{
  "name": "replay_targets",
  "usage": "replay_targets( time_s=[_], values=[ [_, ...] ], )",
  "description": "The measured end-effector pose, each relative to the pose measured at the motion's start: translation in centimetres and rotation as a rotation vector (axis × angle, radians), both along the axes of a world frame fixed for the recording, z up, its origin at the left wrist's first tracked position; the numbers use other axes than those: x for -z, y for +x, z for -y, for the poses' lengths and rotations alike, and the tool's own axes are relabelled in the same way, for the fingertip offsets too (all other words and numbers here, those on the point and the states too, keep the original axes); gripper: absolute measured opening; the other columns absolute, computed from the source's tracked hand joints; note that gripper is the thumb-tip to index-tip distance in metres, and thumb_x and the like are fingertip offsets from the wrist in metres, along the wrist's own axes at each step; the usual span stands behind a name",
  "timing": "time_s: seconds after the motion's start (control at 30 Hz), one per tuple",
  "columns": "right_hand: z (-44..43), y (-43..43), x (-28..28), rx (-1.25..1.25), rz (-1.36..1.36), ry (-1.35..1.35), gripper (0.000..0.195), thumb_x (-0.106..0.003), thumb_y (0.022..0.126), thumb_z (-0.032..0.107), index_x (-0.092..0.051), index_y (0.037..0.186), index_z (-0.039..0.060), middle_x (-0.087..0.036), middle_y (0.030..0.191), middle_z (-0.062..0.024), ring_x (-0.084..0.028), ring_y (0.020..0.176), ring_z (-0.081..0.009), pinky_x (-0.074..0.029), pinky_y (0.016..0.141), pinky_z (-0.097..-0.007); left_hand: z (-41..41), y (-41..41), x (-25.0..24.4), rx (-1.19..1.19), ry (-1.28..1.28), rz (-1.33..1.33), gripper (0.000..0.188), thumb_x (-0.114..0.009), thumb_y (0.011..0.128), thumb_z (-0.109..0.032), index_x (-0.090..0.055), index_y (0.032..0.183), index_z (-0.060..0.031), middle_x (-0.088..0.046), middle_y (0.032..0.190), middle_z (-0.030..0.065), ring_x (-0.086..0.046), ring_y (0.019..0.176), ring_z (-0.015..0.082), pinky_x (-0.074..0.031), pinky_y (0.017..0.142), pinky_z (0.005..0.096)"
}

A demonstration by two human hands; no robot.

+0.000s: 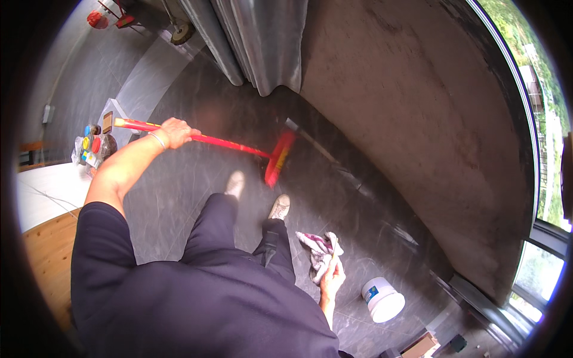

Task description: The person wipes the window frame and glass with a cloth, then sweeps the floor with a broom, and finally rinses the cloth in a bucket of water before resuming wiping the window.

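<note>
My left hand point(176, 133) is closed around the red handle of a broom point(233, 145), near the handle's upper end. The broom's red and yellow head point(280, 159) is blurred and lies over the dark tiled floor, ahead of my shoes. Low on the right, my right hand point(332, 276) grips a crumpled white and purple cloth point(316, 250) together with a thin, light-coloured piece that I cannot identify. A white plastic bucket point(383, 299) with a label stands on the floor to the right of that hand.
Grey curtains point(268, 40) hang ahead, beside a bare plastered wall point(412, 103) with a window at right. Jars with coloured lids point(91, 144) and a wooden surface point(51, 250) are at left. Another brush point(181, 34) stands at the upper left, a cardboard box point(421, 345) at the lower right.
</note>
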State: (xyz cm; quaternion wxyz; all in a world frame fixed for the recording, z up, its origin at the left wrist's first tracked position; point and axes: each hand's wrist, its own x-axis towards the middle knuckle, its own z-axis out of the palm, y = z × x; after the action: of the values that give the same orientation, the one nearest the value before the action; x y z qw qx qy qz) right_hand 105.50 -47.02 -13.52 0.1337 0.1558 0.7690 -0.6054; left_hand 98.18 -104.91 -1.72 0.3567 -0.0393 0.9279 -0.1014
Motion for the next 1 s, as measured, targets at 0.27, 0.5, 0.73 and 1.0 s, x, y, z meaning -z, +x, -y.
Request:
replay_targets(
  time_s=[0.27, 0.5, 0.73, 1.0],
  values=[
    [1.0, 1.6, 2.1, 0.081, -0.058, 0.101, 0.028, -0.051, 0.095, 0.013, -0.059, 0.115, -0.0053, -0.065, 0.09, -0.0066, -0.055, 0.08, -0.0111, -0.045, 0.072, -0.0259, 4.8, -0.2, 2.0, -0.015, 0.067, -0.036, 0.032, -0.052, 0.091, -0.026, -0.055, 0.124, -0.0279, -0.066, 0.104, 0.0077, -0.06, 0.101, 0.0303, -0.047, 0.083, 0.0455],
    [-1.0, 1.2, 3.7, 0.048, -0.022, 0.011, 0.03, -0.052, 0.096, 0.017, -0.06, 0.116, -0.0037, -0.066, 0.089, -0.0049, -0.055, 0.079, -0.0095, -0.045, 0.071, -0.0245, 5.5, 0.3, -5.3, -0.186, -0.222, -0.031, 0.034, -0.052, 0.092, -0.027, -0.052, 0.127, -0.0296, -0.065, 0.107, 0.0094, -0.059, 0.104, 0.0305, -0.048, 0.086, 0.0445],
    [0.8, -0.9, -0.6, 0.033, 0.096, -0.091, 0.032, -0.053, 0.096, 0.02, -0.06, 0.116, -0.0037, -0.066, 0.097, -0.0082, -0.057, 0.087, -0.012, -0.045, 0.077, -0.0254, 9.6, -3.1, -11.9, -0.274, -0.492, -0.042, 0.036, -0.054, 0.092, -0.026, -0.053, 0.128, -0.0269, -0.065, 0.108, 0.0119, -0.062, 0.102, 0.0311, -0.051, 0.086, 0.0412],
    [4.7, -4.6, -5.5, -0.025, 0.017, -0.056, 0.027, -0.05, 0.096, 0.014, -0.061, 0.115, -0.0038, -0.066, 0.093, -0.0065, -0.057, 0.084, -0.0105, -0.046, 0.076, -0.026, 14.2, -2.3, -18.0, -0.226, -0.466, -0.106, 0.035, -0.055, 0.09, -0.026, -0.056, 0.125, -0.027, -0.065, 0.107, 0.0125, -0.062, 0.101, 0.0317, -0.05, 0.087, 0.0418]
  ],
)
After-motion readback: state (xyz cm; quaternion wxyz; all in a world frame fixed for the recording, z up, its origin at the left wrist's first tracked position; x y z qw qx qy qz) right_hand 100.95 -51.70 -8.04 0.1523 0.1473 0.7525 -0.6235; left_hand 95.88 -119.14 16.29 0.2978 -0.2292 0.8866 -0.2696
